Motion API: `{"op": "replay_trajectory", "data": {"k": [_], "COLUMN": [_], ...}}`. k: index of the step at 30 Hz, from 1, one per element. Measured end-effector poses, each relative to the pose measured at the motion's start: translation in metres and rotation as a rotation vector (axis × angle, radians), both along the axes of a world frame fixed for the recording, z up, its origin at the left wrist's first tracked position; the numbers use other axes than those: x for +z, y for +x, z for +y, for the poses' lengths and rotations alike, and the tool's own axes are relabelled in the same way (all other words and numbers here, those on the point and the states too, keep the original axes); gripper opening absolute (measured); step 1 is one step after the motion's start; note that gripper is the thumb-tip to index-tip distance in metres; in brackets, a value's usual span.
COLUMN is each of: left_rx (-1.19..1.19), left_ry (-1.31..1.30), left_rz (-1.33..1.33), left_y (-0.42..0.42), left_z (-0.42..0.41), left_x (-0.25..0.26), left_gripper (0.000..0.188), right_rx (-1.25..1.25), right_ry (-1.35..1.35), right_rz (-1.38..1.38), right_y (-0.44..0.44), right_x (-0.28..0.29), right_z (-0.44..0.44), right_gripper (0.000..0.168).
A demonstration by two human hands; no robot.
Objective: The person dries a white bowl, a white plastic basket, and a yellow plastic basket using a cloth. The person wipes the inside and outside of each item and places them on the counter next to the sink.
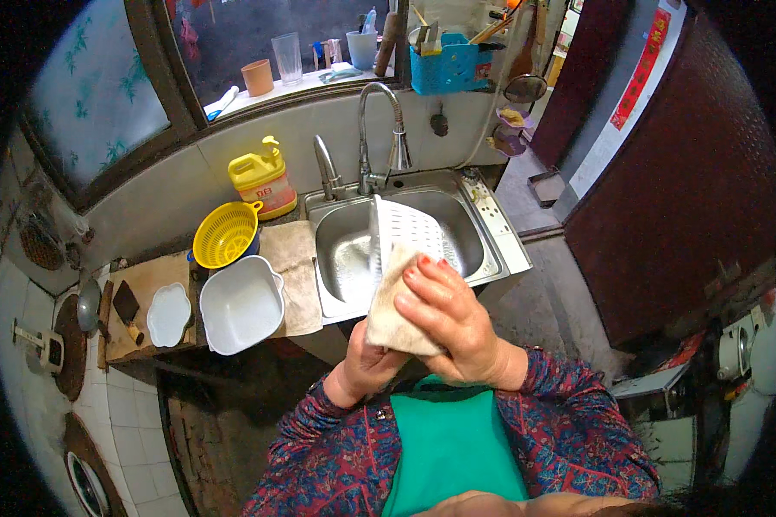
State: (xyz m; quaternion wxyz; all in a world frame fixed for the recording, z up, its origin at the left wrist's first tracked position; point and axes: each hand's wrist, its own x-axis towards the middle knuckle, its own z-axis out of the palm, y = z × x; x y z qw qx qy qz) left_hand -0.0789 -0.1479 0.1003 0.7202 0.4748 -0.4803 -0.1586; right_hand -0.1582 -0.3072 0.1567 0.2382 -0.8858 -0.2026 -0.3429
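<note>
A white slotted plastic colander (412,223) is held tilted on its side over the near part of the stainless steel sink (346,249). My right hand (449,316) presses a folded beige cloth (391,310) against the colander's near side. Below and to the left, my left hand (368,362) grips from beneath; the cloth hides most of its fingers and what exactly they hold. Left of the sink, a white plastic basin (242,305) rests partly on a flat beige cloth (297,245). A yellow strainer (226,234) sits behind the basin.
A gooseneck faucet (363,123) and a shorter tap (326,165) rise behind the sink. A yellow detergent jug (265,181) stands at the wall. A white scalloped dish (169,315) lies on a board at left. A blue basket (445,68) of utensils is on the sill.
</note>
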Motion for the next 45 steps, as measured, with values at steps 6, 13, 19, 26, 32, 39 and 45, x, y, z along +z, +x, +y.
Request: {"op": "replay_trajectory", "data": {"k": [6,13,19,26,32,39,45], "left_rx": [-0.026,0.097,-0.059,0.013,-0.046,0.062,-0.137], "left_ry": [0.018,-0.101,0.01,0.025,0.044,0.059,0.134], "left_rz": [-0.479,0.033,-0.51,-0.074,-0.456,-0.169,-0.48], "left_y": [-0.002,0.003,0.003,0.005,-0.007,0.0,0.0], "left_z": [-0.015,-0.024,-0.032,-0.033,-0.043,-0.043,-0.041], "left_x": [0.015,0.009,0.018,0.001,0.023,0.001,0.031], "left_gripper": [0.032,0.025,0.03,0.045,0.028,0.054,0.026], "right_rx": [-0.105,-0.023,-0.179,-0.002,-0.109,-0.001,-0.11], "right_ry": [0.29,0.004,0.212,0.078,0.233,0.072,0.222], "right_rz": [-0.016,0.002,-0.096,-0.038,-0.051,-0.011,0.059], "right_y": [0.043,-0.003,0.033,0.003,0.031,-0.006,0.032], "right_x": [0.015,0.001,0.022,0.008,0.023,0.001,0.006], "right_z": [-0.055,-0.01,-0.069,-0.028,-0.082,-0.037,-0.112], "right_gripper": [0.042,0.055,0.046,0.049,0.045,0.06,0.049]}}
